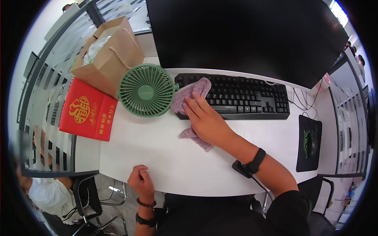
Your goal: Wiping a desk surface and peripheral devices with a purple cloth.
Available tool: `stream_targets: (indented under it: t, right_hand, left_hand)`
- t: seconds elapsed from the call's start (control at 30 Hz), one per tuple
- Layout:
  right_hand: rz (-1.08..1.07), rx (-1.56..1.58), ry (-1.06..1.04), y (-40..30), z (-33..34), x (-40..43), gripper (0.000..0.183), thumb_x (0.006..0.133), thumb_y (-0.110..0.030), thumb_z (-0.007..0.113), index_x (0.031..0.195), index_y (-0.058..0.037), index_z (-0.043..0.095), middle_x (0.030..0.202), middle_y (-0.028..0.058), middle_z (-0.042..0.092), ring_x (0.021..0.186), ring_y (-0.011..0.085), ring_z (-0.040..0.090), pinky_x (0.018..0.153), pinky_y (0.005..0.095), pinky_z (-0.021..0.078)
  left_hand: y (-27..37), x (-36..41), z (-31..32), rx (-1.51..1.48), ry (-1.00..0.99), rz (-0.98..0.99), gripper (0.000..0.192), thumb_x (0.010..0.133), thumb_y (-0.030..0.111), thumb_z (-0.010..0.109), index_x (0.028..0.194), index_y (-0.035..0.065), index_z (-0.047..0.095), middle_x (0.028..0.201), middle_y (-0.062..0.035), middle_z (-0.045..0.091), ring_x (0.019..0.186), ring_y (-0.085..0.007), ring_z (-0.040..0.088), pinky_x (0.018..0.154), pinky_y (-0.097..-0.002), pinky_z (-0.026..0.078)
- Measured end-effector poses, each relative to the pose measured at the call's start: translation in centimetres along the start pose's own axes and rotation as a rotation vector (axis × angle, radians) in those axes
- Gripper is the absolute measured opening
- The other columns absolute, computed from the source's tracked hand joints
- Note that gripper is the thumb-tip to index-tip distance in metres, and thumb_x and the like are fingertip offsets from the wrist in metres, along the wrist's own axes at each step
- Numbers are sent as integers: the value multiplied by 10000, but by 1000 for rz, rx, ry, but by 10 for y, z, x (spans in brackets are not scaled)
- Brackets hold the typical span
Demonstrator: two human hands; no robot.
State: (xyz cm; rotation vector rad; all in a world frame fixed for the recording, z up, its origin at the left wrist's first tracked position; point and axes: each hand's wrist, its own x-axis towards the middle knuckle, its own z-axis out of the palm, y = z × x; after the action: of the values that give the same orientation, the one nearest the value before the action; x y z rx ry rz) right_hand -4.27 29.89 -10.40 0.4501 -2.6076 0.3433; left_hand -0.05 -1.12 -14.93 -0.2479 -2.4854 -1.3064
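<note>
My right hand (208,122) lies flat over a purple plush cloth (193,88), fingers pressing it on the left end of a black keyboard (248,100). Part of the cloth sticks out below the palm onto the white desk (165,156). Close to the cloth's left side is the round head of a green fan (145,92). Near the desk's front edge, my left hand (141,180) is curled into a loose fist, with nothing visible in it. Both wrists wear black straps, the left one also a beaded bracelet (146,202).
A large dark monitor (245,38) stands behind the keyboard. At left are a brown paper bag (109,56) and a red box (88,110) bearing writing. A mouse pad (309,144), cables (305,103) and a pink-lidded cup (322,84) are at right. Someone in white (50,191) sits beyond the left partition.
</note>
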Motion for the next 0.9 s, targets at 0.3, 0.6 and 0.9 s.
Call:
stream_targets:
  t: [0.3, 0.6, 0.9]
  right_hand:
    - [153, -155, -200, 16, -65, -90, 538, 784, -9, 617, 1312, 70, 552, 1471, 167, 462, 1408, 367, 392, 1171, 449, 354]
    - [276, -113, -151, 1, -80, -132, 421, 774, 0, 647, 1186, 79, 614, 1370, 187, 548, 1326, 411, 501, 898, 379, 574]
    - [390, 669, -195, -60, -80, -89, 388, 949, -87, 589, 1333, -42, 567, 1380, 217, 539, 1245, 392, 558, 1054, 411, 477]
  left_hand:
    - [5, -1, -1, -27, -21, -74, 190, 916, -2, 462, 822, -8, 627, 554, 5, 457, 476, -53, 382, 449, -254, 268]
    - [10, 3, 1, 6, -58, -95, 171, 921, -2, 481, 849, -19, 635, 547, 11, 445, 478, -56, 383, 454, -256, 285]
    - [122, -2, 25, 36, -668, 363, 837, 726, 87, 793, 1448, 6, 378, 1417, -183, 449, 1267, -333, 471, 1029, -445, 417]
